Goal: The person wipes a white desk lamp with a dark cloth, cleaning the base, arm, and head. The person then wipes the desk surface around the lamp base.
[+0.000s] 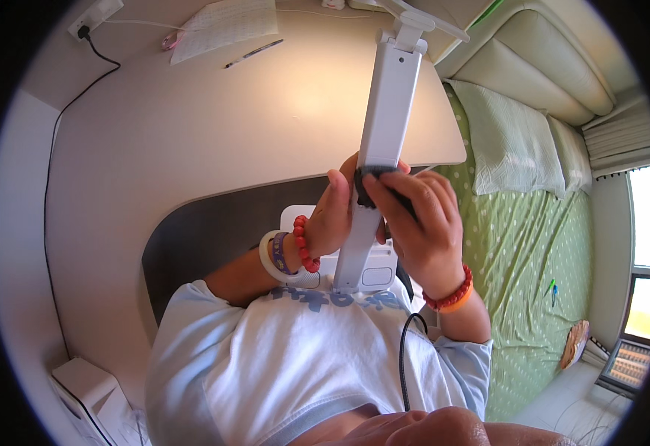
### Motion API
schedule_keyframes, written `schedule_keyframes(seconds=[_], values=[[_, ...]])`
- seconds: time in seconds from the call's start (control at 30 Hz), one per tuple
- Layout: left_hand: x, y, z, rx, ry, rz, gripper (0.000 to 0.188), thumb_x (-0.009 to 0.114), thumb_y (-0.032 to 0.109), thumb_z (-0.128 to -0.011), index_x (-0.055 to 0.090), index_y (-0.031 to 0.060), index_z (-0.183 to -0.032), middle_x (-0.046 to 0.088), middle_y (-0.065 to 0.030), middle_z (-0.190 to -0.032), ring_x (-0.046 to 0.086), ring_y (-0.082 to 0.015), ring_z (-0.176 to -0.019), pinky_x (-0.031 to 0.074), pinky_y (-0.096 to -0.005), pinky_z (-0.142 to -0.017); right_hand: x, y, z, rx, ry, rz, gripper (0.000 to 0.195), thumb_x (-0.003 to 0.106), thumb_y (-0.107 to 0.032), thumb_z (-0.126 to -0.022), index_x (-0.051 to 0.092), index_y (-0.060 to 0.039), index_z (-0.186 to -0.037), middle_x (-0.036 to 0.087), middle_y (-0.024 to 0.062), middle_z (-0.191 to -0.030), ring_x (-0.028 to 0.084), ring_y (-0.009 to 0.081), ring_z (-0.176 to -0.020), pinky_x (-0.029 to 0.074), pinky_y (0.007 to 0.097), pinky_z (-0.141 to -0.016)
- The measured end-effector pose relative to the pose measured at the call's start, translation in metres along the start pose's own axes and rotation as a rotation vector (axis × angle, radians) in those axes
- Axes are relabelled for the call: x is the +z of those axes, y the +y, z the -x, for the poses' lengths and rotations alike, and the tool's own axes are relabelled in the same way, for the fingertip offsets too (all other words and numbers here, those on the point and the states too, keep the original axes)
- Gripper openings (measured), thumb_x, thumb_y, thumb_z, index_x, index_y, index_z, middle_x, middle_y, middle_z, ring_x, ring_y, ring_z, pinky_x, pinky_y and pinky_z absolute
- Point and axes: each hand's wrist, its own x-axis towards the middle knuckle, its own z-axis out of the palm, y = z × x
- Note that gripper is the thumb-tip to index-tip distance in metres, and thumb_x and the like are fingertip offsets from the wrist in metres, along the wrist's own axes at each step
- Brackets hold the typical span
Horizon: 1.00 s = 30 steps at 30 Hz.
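A white desk lamp's long flat arm (389, 106) runs upright through the middle of the view, its hinged head at the top and its base (380, 259) close to my shirt. My left hand (330, 214) is wrapped around the arm from the left, thumb up and some fingers behind it. A dark cloth (378, 178) lies against the arm's front, under the fingertips of my right hand (422, 217). Part of the cloth is hidden by that hand, and its edges look slightly blurred. A black cable (403, 357) hangs in front of my shirt.
On the beige desk (191, 122) lie a pen (253, 54) and a sheet of paper (224, 28). A power strip (95, 17) with a black plug is at the upper left. A bed with a green dotted sheet (525, 251) and pillows (511, 134) stands right of the desk.
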Motion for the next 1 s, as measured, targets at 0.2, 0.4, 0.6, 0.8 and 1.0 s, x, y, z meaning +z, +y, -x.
schedule_keyframes(seconds=[0.2,0.4,0.6,0.8,1.0], values=[[0.01,0.004,0.011,-0.11,-0.001,-0.082,0.088,0.022,0.075,-0.084,0.019,0.0074,-0.14,0.057,-0.0135,-0.107,0.065,-0.0194,-0.068,0.056,-0.0309,-0.051,-0.003,0.019,-0.012,0.019,0.141,0.164,0.041,0.061,-0.008,-0.067,0.066,-0.0002,-0.107,0.059,0.0082,-0.103,0.057,0.0237,-0.08,0.047,0.0363,-0.077],[0.004,-0.006,-0.005,0.045,-0.08,0.128,0.059,0.033,0.049,-0.098,0.028,0.006,-0.138,0.056,-0.0091,-0.107,0.061,-0.0135,-0.068,0.052,-0.025,-0.053,-0.004,0.009,0.0,-0.055,0.046,0.062,0.037,0.061,-0.009,-0.067,0.067,0.0005,-0.102,0.059,0.0092,-0.102,0.059,0.024,-0.082,0.047,0.0378,-0.077],[0.01,-0.008,-0.023,0.05,-0.065,0.004,0.082,0.032,0.068,-0.088,0.028,0.002,-0.136,0.059,-0.0107,-0.094,0.061,-0.0148,-0.058,0.051,-0.025,-0.048,-0.006,0.026,-0.008,0.028,0.195,0.226,0.039,0.062,-0.007,-0.067,0.068,-0.0019,-0.105,0.059,0.0083,-0.1,0.058,0.024,-0.083,0.048,0.0371,-0.076],[-0.016,-0.045,-0.004,0.191,-0.028,-0.029,0.06,0.034,0.045,-0.099,0.03,0.0021,-0.14,0.052,-0.0093,-0.125,0.049,-0.0154,-0.118,0.041,-0.0304,-0.098,0.019,0.007,0.01,0.036,0.158,0.126,0.034,0.063,0.0,-0.07,0.068,-0.0009,-0.103,0.058,0.0083,-0.104,0.058,0.0235,-0.084,0.047,0.0392,-0.078],[-0.008,-0.029,0.008,0.128,-0.042,-0.023,0.074,0.038,0.057,-0.093,0.025,0.0029,-0.142,0.056,-0.0095,-0.115,0.061,-0.0142,-0.089,0.053,-0.029,-0.072,0.003,0.011,0.002,-0.04,0.151,0.262,0.04,0.061,-0.01,-0.067,0.068,-0.0054,-0.106,0.06,0.0024,-0.103,0.055,0.0145,-0.075,0.043,0.0324,-0.077]])
